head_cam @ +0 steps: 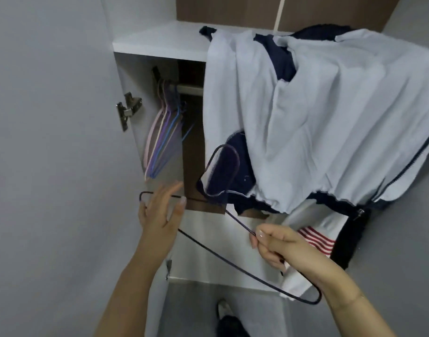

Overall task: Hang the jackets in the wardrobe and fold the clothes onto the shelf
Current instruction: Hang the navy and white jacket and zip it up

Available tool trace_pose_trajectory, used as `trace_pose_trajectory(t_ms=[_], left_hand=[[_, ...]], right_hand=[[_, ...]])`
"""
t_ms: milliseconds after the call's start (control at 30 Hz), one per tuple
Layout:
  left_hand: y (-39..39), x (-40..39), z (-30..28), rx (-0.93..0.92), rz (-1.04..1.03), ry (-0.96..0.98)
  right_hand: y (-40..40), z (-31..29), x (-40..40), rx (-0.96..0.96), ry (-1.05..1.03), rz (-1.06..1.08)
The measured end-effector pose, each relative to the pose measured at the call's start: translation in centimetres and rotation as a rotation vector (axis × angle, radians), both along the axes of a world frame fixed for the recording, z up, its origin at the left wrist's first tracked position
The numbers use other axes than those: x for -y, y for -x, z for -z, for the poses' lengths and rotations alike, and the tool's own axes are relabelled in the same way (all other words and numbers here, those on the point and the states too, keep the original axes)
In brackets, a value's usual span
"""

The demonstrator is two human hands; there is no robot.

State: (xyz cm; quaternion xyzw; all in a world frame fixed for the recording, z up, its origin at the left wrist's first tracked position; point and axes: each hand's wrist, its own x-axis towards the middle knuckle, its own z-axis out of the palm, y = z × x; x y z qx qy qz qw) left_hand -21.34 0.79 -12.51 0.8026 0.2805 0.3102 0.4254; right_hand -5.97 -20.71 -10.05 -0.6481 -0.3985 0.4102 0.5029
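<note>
Grey floor (196, 310) lies below open wardrobe doors. Nearest, the right hand (276, 246) pinches a thin dark hanger (223, 261); the left hand (160, 210), fingers spread, touches its far end. Beyond, the limp, light jacket (330, 117) drapes off the shelf (160, 42); its collar looks easiest to grasp.

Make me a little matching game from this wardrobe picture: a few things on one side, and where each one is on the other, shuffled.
Things:
1. dark thin wire hanger
2. light blue jacket with navy trim
3. bunch of pastel pink, purple and blue hangers
4. metal door hinge

Places:
A. hanging on the rail inside the wardrobe
B. draped over the white shelf edge
C. pinched in the right hand
D. fixed on the wardrobe's left side panel

Pairs: 1-C, 2-B, 3-A, 4-D
</note>
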Motion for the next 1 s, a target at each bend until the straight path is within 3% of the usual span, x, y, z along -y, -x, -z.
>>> trace_pose_trajectory(t_ms=[67,267,467,633,767,867,1000], left_hand=[[-0.4,0.6,0.0,-0.097,0.067,-0.134],[-1.8,3.0,-4.3,-0.013,0.266,-0.363],[-6.7,7.4,-10.9,-0.042,0.261,-0.561],[-10.6,7.6,-18.3,0.164,0.376,-0.293],[-14.5,4.2,-24.9,0.279,0.267,-0.308],[-18.2,0.4,-28.3,0.189,0.123,-0.256],[-21.7,-4.9,-29.7,-0.136,-0.046,-0.199]], right_hand=[[-0.2,-0.4,2.3,-0.003,0.021,-0.005],[-1.3,-3.8,5.5,0.046,-0.012,0.167],[-2.9,-10.3,3.6,0.33,-0.14,0.445],[-6.5,-16.9,5.4,0.576,-0.214,0.563],[-10.9,-22.8,6.0,0.595,-0.233,0.581],[-14.6,-26.4,5.9,0.603,-0.17,0.581],[-18.9,-29.5,4.9,0.698,-0.166,0.5]])
